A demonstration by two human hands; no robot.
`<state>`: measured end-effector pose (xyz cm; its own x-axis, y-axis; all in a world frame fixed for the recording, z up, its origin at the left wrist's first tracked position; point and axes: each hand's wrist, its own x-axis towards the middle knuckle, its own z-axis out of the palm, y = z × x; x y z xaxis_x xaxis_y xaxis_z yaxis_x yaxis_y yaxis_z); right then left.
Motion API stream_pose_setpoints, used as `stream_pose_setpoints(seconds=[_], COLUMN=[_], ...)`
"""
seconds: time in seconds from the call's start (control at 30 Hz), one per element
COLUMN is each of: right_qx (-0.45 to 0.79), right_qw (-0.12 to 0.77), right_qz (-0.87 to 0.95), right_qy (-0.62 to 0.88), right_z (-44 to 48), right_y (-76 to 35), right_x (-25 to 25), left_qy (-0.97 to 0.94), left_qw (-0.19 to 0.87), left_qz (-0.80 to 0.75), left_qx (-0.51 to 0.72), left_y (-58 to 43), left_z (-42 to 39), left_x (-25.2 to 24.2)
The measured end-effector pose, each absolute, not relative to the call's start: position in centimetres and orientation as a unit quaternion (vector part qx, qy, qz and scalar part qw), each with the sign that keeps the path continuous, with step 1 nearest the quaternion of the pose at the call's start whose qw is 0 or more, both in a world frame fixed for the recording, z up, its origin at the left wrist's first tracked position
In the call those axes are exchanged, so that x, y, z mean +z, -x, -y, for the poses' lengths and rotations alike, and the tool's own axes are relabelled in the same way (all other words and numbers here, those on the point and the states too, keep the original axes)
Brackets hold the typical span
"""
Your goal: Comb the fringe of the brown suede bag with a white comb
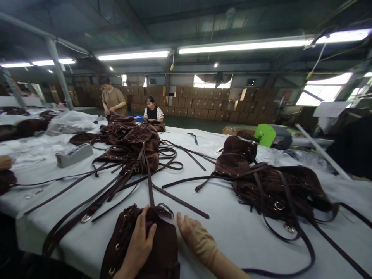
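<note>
A dark brown suede-like bag (162, 244) with fringe and metal eyelets lies at the near edge of the table. My left hand (139, 242) grips its upper part, the thumb apart from the fingers and the material between them. Just right of the bag is my right hand (199, 240), in a beige fingerless covering. Its fingers are curled together, and whatever they may hold is hidden. A brown strap (150, 182) runs from the bag's top toward the pile behind it.
A pile of brown bags (136, 139) with trailing straps lies ahead, and more bags (270, 186) lie right. A grey tape dispenser (74, 155) stands left, a green machine (271, 135) at far right. Two people (113, 99) work across the table. Another hand (5, 162) shows at the left edge.
</note>
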<state>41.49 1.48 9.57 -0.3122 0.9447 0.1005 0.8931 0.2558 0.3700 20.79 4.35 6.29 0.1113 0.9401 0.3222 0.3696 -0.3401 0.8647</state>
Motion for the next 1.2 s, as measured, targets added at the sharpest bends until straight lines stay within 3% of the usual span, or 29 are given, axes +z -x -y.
stream_pose_setpoints(seconds=[0.17, 0.37, 0.57, 0.7, 0.8, 0.93, 1.07, 1.2], right_qx=[0.196, 0.209, 0.275, 0.324, 0.316, 0.213, 0.022, -0.399], right_qw=[0.061, 0.043, 0.002, 0.039, 0.081, 0.043, -0.07, -0.174], right_qz=[-0.765, -0.761, -0.817, -0.838, -0.857, -0.867, -0.828, -0.638], right_qy=[-0.61, -0.613, -0.507, -0.438, -0.399, -0.448, -0.556, -0.635], right_z=[-5.5, -5.3, -2.4, -2.5, -2.9, -2.5, -0.7, 2.0], right_y=[-43.2, -42.9, -40.3, -42.8, -45.8, -47.6, -47.4, -48.1], right_x=[11.5, 13.7, 17.5, 18.8, 18.2, 15.8, 12.5, 9.7], left_qy=[-0.719, -0.729, -0.677, -0.731, -0.793, -0.825, -0.775, -0.646], left_qw=[0.257, 0.207, 0.322, 0.413, 0.393, 0.356, 0.446, 0.457], left_qz=[-0.488, -0.471, -0.462, -0.394, -0.354, -0.351, -0.315, -0.402], left_qx=[0.422, 0.452, 0.474, 0.374, 0.302, 0.262, 0.318, 0.46], left_y=[-19.6, -19.5, -24.3, -23.9, -22.5, -21.5, -19.8, -16.4], left_z=[-4.2, -4.4, -4.9, -4.5, -3.7, -3.4, -3.5, -3.5], left_x=[2.9, 5.0, 10.9, 11.7, 11.2, 10.9, 9.6, 6.5])
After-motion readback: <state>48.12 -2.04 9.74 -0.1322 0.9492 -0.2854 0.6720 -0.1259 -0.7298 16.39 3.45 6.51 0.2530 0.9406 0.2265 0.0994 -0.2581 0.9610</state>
